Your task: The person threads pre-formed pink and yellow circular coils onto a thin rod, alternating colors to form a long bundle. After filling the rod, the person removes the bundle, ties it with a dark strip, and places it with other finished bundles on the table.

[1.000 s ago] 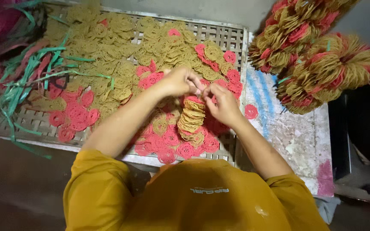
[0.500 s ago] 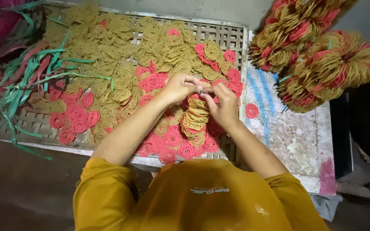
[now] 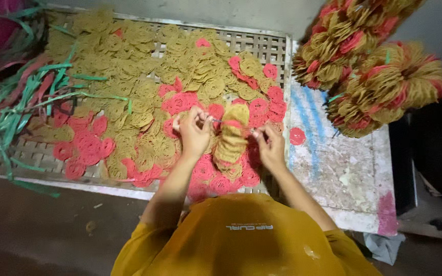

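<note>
Left hand (image 3: 194,134): pinches a thin string at the left of the stack.
Right hand (image 3: 271,148): pinches the string at the right.
Stack of yellow crackers (image 3: 231,138): between both hands, above the rack (image 3: 262,46).
Tied bundles (image 3: 379,76): far right.

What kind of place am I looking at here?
Probably a small food-making workshop. Yellow and pink coiled cracker discs lie spread on a slatted drying tray, tied bundles of the same discs sit at one side, and two hands tie up a stack.
</note>
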Demonstrator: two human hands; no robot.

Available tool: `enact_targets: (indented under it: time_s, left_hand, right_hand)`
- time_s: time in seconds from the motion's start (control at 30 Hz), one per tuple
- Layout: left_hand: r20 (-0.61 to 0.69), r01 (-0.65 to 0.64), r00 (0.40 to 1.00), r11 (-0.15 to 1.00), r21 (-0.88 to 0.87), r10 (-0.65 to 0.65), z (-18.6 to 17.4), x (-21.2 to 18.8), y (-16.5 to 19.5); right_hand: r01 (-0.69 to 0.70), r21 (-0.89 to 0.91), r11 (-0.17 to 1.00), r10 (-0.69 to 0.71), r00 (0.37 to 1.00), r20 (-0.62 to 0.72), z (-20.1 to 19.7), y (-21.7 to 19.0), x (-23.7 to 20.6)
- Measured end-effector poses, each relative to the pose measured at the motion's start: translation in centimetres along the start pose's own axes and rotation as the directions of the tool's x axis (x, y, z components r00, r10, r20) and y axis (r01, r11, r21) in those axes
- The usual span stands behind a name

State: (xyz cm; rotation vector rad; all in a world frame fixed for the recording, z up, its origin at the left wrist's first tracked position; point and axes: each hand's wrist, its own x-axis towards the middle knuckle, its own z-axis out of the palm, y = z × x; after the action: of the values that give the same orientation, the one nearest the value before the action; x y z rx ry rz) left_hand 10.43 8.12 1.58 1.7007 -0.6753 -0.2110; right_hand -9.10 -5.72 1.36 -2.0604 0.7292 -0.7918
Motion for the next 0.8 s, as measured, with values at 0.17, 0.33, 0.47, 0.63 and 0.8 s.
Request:
enact_targets:
  time_s: [0.17,0.33,0.47,0.63,0.8]
  left_hand:
    - [0.32,0.317,0.909,0.941,-0.116,-0.267,1.0,0.1,-3.5]
    - [0.605,0.405,0.745,0.912,-0.074,-0.281,3.4,-0.7,-3.4]
    - [0.746,0.725,0.611,0.565,-0.394,-0.264,3.2,-0.9,-2.4]
    - [0.727,0.701,0.677,0.2,-0.685,0.116,1.1,-2.0,-0.8]
    - [0.808,0.822,0.568,-0.051,-0.568,0.159,0.6,-2.8,0.4]
  right_hand:
    - [-0.063,0.275,0.959,0.033,0.993,0.111,-0.8,2.0,0.9]
    - [0.045,0.356,0.933,-0.102,0.984,0.144,0.0,0.6,1.2]
    - [0.071,0.268,0.961,-0.091,0.994,0.063,-0.4,-2.5,0.5]
    - [0.375,0.281,0.883,-0.354,0.927,-0.123,-4.3,-5.7,2.5]
    - [0.092,0.316,0.944,-0.203,0.918,0.342,-6.1,-6.5,3.5]
